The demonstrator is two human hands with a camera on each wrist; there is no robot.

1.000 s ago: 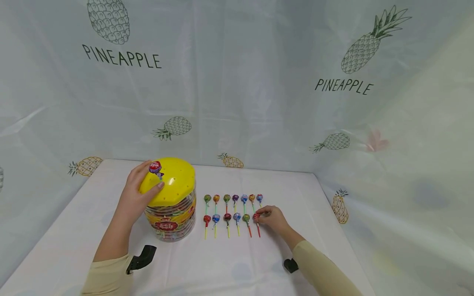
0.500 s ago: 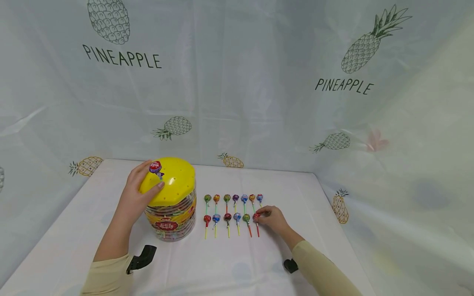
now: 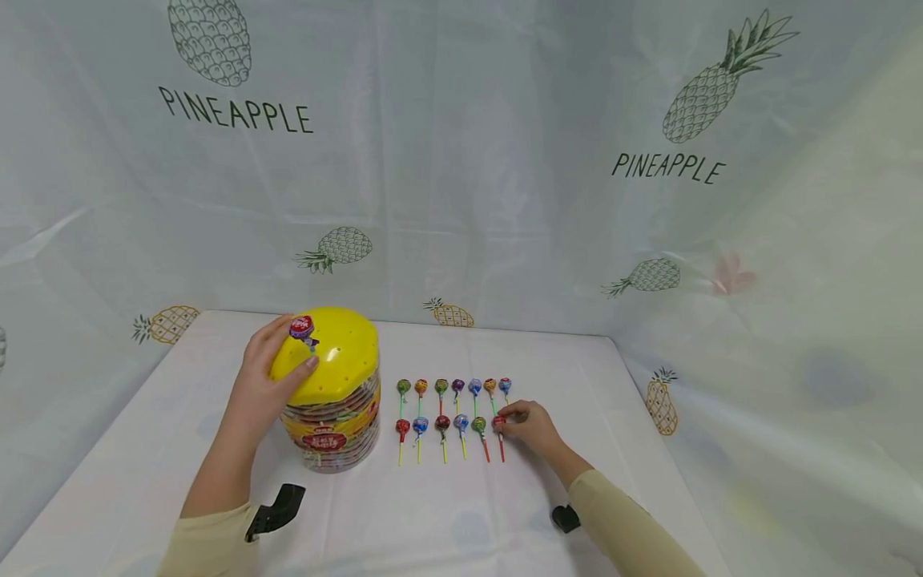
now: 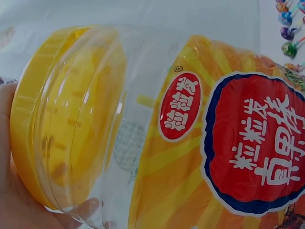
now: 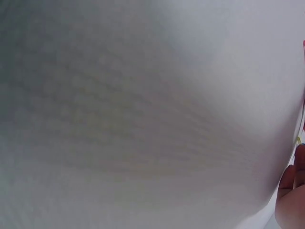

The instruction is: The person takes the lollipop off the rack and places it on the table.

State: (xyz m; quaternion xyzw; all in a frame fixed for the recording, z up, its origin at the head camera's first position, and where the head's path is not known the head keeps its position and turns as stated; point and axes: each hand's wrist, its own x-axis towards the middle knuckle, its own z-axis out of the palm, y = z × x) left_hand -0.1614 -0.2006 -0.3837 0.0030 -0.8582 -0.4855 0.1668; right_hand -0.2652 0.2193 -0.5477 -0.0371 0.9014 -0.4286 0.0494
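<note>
Low in the head view, two cream sleeves enter from the bottom edge. Our right hand (image 3: 530,423) lies right of centre, fingers curled, its tips pinching the head of the red lolly (image 3: 499,425) that ends the near row (image 3: 450,433) of six lollies on the white cloth (image 3: 447,513). Just behind lies the far row (image 3: 454,390) of seven, stick ends toward us. The right wrist view shows almost none of this: blurred white cloth fills it, with only a sliver of finger (image 5: 290,195) at the lower right edge and a trace of red above it.

Left of centre in the head view, our left hand (image 3: 268,381) clasps the yellow lid (image 3: 328,353) of the jar (image 3: 333,425), thumb lying on the top and fingers curled round the far rim. One lolly (image 3: 303,327) stands upright in a hole of the lid, beside the fingers. The left wrist view adds what the head view cannot: the jar's clear wall close up, its yellow label with red ovals (image 4: 259,148) bearing white characters, and our palm (image 4: 19,205) against the lid's edge at lower left.

Farthest off hangs a pale curtain (image 3: 461,160) printed with pineapples.
</note>
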